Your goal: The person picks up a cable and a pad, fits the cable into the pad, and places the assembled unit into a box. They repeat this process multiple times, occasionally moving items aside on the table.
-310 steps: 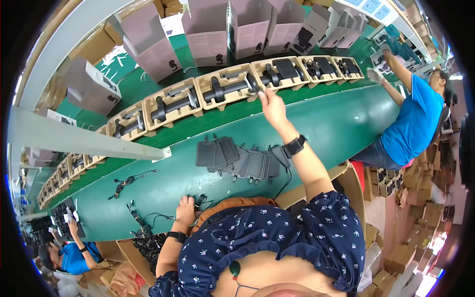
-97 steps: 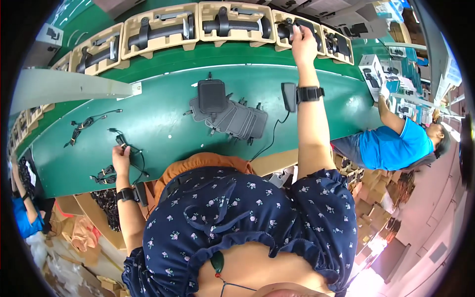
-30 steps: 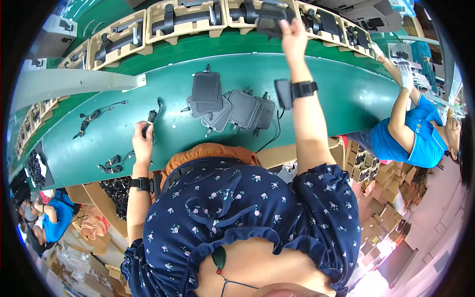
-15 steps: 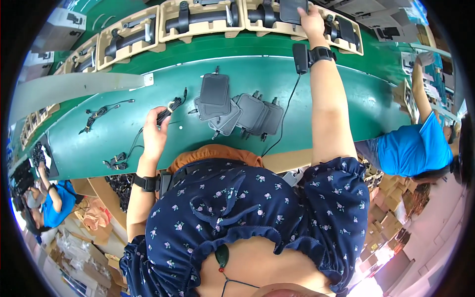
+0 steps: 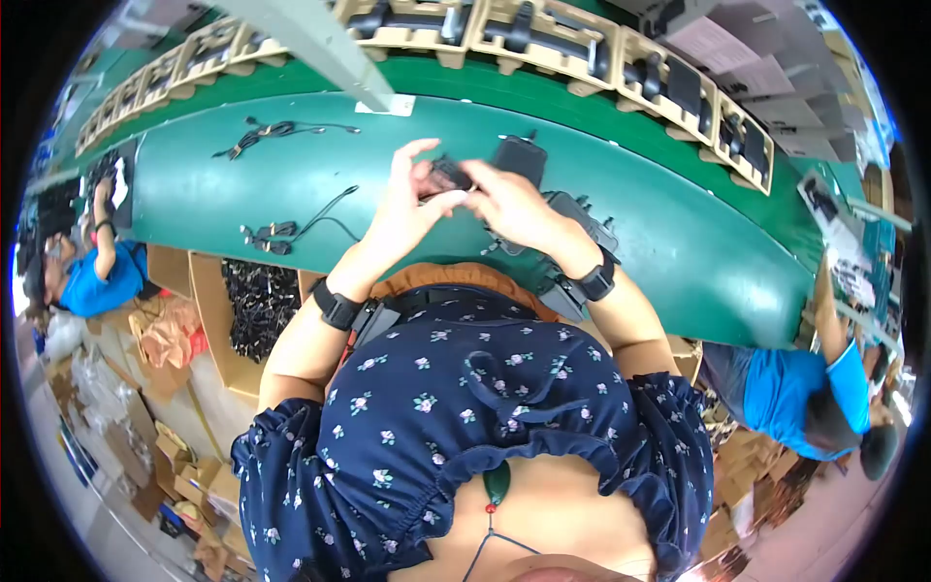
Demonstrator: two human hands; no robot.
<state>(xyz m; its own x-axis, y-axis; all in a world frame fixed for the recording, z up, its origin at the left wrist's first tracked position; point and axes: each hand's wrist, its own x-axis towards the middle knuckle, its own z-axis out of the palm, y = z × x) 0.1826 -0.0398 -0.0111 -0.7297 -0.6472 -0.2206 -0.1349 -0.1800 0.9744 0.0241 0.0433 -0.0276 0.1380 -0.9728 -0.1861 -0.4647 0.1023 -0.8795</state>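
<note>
In front of my chest, both hands meet over the green table around a bundled black cable (image 5: 448, 175). My left hand (image 5: 405, 206) holds it from the left, thumb pointing right, fingers curled behind. My right hand (image 5: 516, 206) closes on the bundle from the right; its fingertips are partly hidden. Just beyond my right hand lies a flat black rectangular pad (image 5: 521, 155). More black pads (image 5: 585, 215) lie under and beside my right wrist, partly covered by it.
Two loose cable bundles, a farther one (image 5: 267, 134) and a nearer one (image 5: 276, 233), lie to the left. Moulded trays (image 5: 611, 73) with black parts line the far side. A metal bar (image 5: 320, 48) crosses above. A box of cables (image 5: 218, 320) stands lower left; co-workers in blue are at both sides.
My right hand has let go of a black pad at the far tray and come back to the cable bundle, joining my left hand. The whole view has shifted.
</note>
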